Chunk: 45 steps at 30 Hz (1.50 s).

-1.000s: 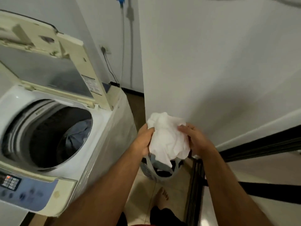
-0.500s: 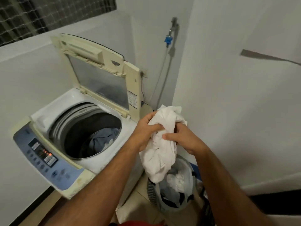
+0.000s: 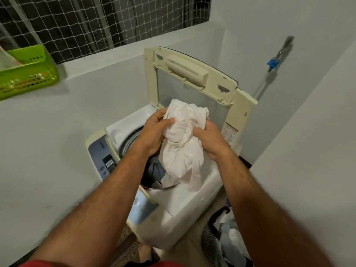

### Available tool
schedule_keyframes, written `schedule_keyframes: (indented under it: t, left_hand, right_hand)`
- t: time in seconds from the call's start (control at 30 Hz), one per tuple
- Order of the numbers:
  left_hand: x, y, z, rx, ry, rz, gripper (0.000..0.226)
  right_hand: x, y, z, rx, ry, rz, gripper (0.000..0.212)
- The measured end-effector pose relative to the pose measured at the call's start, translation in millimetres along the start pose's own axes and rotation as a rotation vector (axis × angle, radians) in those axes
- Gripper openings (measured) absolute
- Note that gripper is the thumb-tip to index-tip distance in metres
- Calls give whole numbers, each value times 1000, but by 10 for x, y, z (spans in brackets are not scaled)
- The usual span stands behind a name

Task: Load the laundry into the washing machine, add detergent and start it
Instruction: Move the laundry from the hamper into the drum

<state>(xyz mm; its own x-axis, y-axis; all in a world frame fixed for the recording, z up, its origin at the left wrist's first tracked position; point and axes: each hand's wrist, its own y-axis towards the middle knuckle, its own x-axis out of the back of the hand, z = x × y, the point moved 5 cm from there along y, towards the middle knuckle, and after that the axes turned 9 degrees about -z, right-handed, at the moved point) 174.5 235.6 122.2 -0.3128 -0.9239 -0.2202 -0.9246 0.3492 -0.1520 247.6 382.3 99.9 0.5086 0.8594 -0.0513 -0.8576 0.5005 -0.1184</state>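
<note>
A bunched white garment (image 3: 183, 147) hangs over the open drum of the top-loading washing machine (image 3: 194, 195). My left hand (image 3: 154, 132) grips its upper left side and my right hand (image 3: 209, 139) grips its right side. The garment's lower end droops to the drum's rim. Inside the drum lies blue-grey clothing (image 3: 154, 172). The machine's cream lid (image 3: 192, 74) stands raised behind the garment. Its blue control panel (image 3: 105, 158) is at the left, partly hidden by my left forearm.
A laundry basket (image 3: 227, 243) with more clothes stands on the floor at the lower right. A green plastic basket (image 3: 28, 74) sits on the ledge at the upper left. White walls close in on both sides, and a tap with a blue fitting (image 3: 272, 63) is at the back right.
Both hands carried the white garment up from the basket and leftward until it hung over the washer's drum. The view turned left to face the machine.
</note>
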Motion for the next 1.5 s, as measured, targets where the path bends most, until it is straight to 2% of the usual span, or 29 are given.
schedule_keyframes:
  t: [0.27, 0.33, 0.47, 0.53, 0.63, 0.77, 0.93, 1.0, 1.03, 1.07, 1.13, 1.23, 1.4, 1.5]
  left_hand:
    - [996, 854, 85, 113, 178, 12, 43]
    - [1173, 1024, 211, 154, 240, 32, 41]
    - [1433, 1310, 571, 198, 355, 61, 43]
    - [1513, 1391, 754, 228, 402, 53, 46]
    - [1579, 1488, 1022, 252, 472, 75, 42]
    - [1624, 1563, 1263, 311, 562, 53, 30]
    - [1632, 1716, 1493, 325, 665, 31, 39]
    - [1642, 1752, 1548, 349, 695, 23, 42]
    - [1661, 1763, 1579, 366, 708, 13, 46]
    - [1674, 1772, 1597, 375, 716, 5, 50]
    - [1697, 1810, 1643, 400, 716, 5, 54]
    - [1711, 1781, 1621, 460, 702, -1, 56]
    - [1647, 1709, 1556, 421, 723, 4, 48]
    - [1455, 1578, 1495, 344, 771, 109, 39]
  right_hand:
    - [-866, 486, -468, -119, -29, -109, 44]
    - [-969, 576, -669, -153, -64, -163, 42]
    - [-1005, 718, -1127, -240, -202, -269, 53]
    - [-1047, 700, -1164, -275, -284, -283, 47]
    - [-1075, 706, -1268, -339, -331, -285, 35]
    - [-1064, 763, -1537, -433, -410, -288, 36]
    - [-1067, 906, -1794, -470, -472, -310, 36]
    - [-1055, 950, -1880, -487, -506, -315, 13]
    - [-1044, 969, -1893, -480, -525, -322, 8]
    - [-1015, 999, -1937, -483, -534, -333, 13]
    - [-961, 1036, -1991, -503, -485, -364, 9]
    - [-917, 1008, -2009, -552, -425, -369, 21]
    - [-868, 947, -1977, -520, -421, -359, 26]
    - [-880, 876, -1854, -454, -422, -330, 25]
